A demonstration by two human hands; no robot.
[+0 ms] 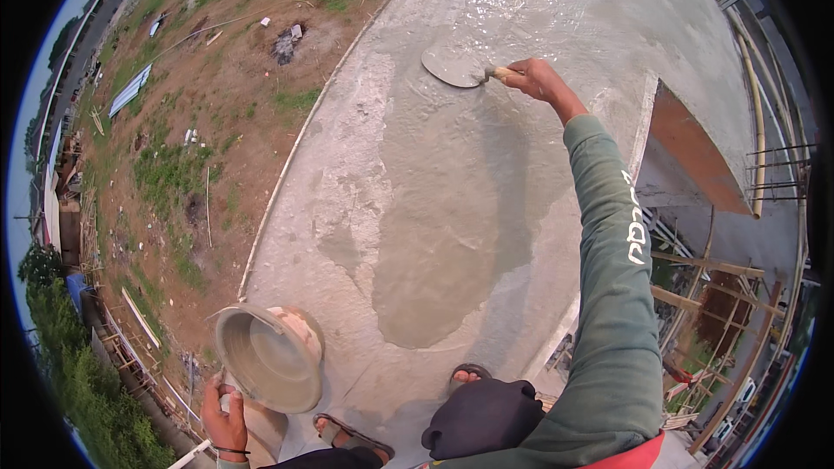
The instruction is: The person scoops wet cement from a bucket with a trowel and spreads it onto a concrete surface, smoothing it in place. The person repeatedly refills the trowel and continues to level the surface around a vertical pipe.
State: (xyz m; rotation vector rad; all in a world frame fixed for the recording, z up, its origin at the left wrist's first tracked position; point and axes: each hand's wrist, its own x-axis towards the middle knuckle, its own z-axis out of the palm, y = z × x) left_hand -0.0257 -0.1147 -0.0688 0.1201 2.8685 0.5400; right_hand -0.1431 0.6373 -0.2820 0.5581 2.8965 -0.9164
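My right hand [533, 80] reaches far forward, wrapped round the wooden handle [504, 75] of a trowel. Its broad rounded blade [452, 68] lies on wet grey cement [443, 234] spread over a concrete slab. At the lower left, a round bucket [271, 358] contains thin grey slurry, and its outside is smeared with cement. My left hand [224, 419] is beside the bucket's lower rim, with its fingers curled. What they grip is not clear. A pale rounded surface [265, 426] shows just right of that hand.
My sandalled feet [352, 436] stand at the slab's near end. A thin raised edge [291, 163] borders the left side, with dirt and grass beyond. To the right, a brown-faced upright panel [695, 143] stands by an opening with bamboo poles and wooden scaffolding [717, 269] below.
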